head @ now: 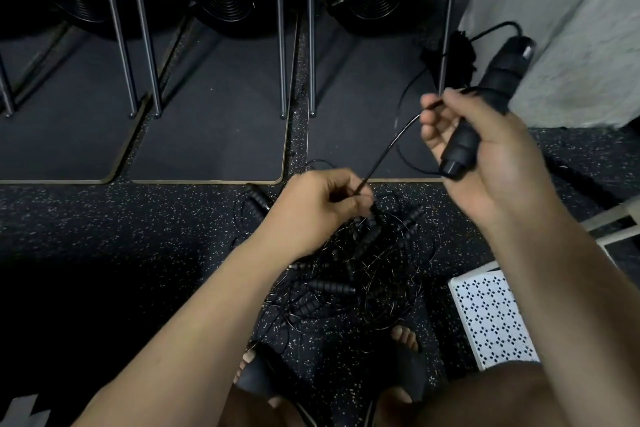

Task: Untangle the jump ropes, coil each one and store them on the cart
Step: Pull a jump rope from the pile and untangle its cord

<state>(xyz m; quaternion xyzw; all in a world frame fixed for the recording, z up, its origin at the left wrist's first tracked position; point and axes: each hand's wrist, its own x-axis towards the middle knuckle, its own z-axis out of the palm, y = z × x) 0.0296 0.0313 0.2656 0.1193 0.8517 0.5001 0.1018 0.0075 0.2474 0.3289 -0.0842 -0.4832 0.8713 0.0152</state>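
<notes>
A tangled heap of black jump ropes [349, 274] with several ribbed handles lies on the speckled floor in front of my feet. My right hand [485, 152] grips one black ribbed handle [498, 80] that points up and to the right, and its fingertips pinch the thin cord. That cord [388, 149] runs taut down to my left hand [318, 208], which pinches it just above the heap. A loop of the same cord hangs behind my right hand.
Three black fan machines with metal legs [284, 45] stand on dark mats [207, 121] ahead. A white perforated cart shelf [491, 319] sits at the lower right, a grey wall [571, 28] at the upper right. My sandalled feet [405, 364] are below the heap.
</notes>
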